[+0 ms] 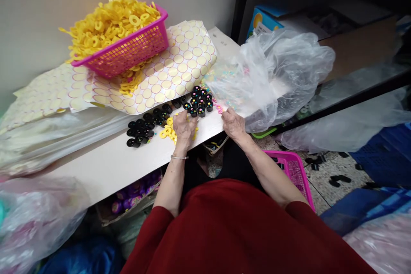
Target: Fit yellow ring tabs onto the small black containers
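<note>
My left hand (184, 127), with a bangle at its wrist, is closed over the front part of the white tabletop (105, 171). What its curled fingers hold, if anything, is hidden. Yellow plastic rings (167, 132) lie right beside it. Just beyond stand several small black cylinders (201, 103) with coloured beads on top. More black cylinders (139, 130) are grouped farther left. My right hand (233, 123) is also closed, its fingertips next to loose pink beads (218, 108); I cannot make out anything between them. Small pastel beads (226, 85) show in and around a clear plastic bag (285, 60).
A pink basket (128, 53) heaped with yellow rings (109, 21) stands on sticker sheets (180, 55) at the back. Below the table are a box of purple items (128, 199) and another pink basket (297, 171). A dark shelf post (240, 0) rises at the right.
</note>
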`<control>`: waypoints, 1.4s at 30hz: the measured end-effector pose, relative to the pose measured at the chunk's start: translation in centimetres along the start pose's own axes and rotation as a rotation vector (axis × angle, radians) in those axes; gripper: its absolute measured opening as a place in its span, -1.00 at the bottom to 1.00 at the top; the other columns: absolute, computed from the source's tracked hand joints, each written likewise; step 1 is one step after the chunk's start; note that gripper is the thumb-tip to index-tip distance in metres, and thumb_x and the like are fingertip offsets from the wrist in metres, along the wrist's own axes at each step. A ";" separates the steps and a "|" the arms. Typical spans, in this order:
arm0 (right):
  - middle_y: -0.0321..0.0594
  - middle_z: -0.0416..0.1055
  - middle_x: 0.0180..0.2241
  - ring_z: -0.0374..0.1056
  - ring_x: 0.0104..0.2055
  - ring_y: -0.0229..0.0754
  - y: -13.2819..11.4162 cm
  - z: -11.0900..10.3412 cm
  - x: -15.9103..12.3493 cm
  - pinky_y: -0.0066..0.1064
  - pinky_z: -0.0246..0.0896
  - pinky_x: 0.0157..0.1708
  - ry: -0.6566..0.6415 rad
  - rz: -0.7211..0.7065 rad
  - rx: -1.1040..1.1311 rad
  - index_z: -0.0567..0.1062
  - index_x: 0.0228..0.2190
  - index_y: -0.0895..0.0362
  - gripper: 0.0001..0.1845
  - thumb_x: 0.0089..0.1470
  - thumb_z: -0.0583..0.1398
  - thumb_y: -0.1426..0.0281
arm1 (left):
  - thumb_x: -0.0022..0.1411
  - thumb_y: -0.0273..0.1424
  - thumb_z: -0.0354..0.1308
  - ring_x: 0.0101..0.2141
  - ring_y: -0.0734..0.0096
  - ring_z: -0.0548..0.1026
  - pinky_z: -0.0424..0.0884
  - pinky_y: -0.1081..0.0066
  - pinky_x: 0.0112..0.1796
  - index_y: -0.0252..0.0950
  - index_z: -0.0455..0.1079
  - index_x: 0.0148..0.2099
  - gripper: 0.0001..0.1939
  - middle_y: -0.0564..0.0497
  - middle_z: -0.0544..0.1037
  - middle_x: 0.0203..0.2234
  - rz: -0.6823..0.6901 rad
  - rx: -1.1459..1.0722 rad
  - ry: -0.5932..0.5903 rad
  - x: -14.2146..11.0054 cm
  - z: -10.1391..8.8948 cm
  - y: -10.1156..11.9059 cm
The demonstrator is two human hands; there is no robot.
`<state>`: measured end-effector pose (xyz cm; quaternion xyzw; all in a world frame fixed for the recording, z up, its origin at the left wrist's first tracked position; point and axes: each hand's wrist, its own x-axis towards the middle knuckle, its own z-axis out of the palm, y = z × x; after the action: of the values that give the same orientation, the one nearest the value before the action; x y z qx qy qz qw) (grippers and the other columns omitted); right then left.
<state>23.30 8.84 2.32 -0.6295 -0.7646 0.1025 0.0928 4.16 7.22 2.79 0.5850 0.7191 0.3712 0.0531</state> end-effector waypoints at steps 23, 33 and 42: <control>-0.18 0.27 -0.34 0.22 -0.30 -0.20 -0.2 2.1 -0.9 -0.40 0.09 -0.35 0.147 -0.261 0.390 0.45 -0.45 0.14 -0.83 0.09 0.08 0.41 | 0.04 -0.26 0.18 0.07 -0.11 0.12 0.08 -0.08 0.02 -0.28 0.37 -0.29 -0.79 -0.19 0.36 -0.02 -0.294 0.401 0.149 0.4 -5.6 -4.7; -0.12 0.32 -0.36 0.21 -0.33 -0.17 -1.1 2.5 -0.7 -0.37 0.01 -0.40 0.184 -0.256 0.250 0.42 -0.45 0.17 -0.81 0.10 0.03 0.50 | -0.05 -0.35 0.20 -0.01 -0.07 0.23 0.16 -0.04 -0.03 -0.28 0.37 -0.31 -0.80 -0.16 0.45 -0.10 -0.233 0.287 0.285 0.2 -5.7 -5.6; -0.31 0.25 -0.48 0.22 -0.40 -0.26 -1.7 -0.2 -2.2 -0.39 0.15 -0.34 0.360 -0.235 0.938 0.36 -0.53 0.11 -0.89 0.02 0.12 0.46 | -0.01 -0.35 0.20 -0.27 0.35 0.41 0.35 0.32 -0.20 -0.25 0.38 -0.25 -0.78 0.03 0.47 -0.35 0.132 -0.176 0.195 -2.3 -3.3 -1.0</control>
<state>22.15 6.31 2.91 -0.4377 -0.6737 0.3135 0.5062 2.37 3.56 3.72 0.5852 0.6455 0.4907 0.0096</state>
